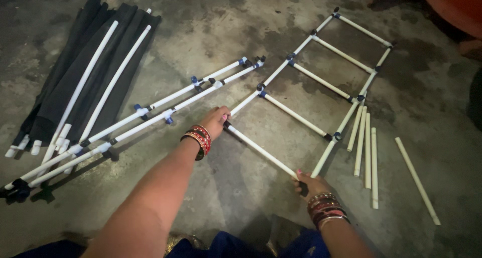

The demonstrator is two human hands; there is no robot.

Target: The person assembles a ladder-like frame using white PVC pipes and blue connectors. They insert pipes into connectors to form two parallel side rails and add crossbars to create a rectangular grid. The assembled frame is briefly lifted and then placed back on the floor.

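A ladder-like frame of white tubes (pixel 321 81) with black and blue joints lies on the concrete floor. Its nearest cross tube (pixel 261 150) runs between my two hands. My left hand (pixel 217 120) grips the joint at that tube's left end, where it meets the frame's left rail. My right hand (pixel 310 182) grips the joint at the tube's right end, at the foot of the right rail. Red and gold bangles sit on both wrists.
Two long jointed tube rails (pixel 150 110) lie to the left. Black fabric with white tubes (pixel 85 72) lies at far left. Several loose white tubes (pixel 366 152) lie right of the frame, one more (pixel 416 180) farther right. Something orange (pixel 457 7) sits top right.
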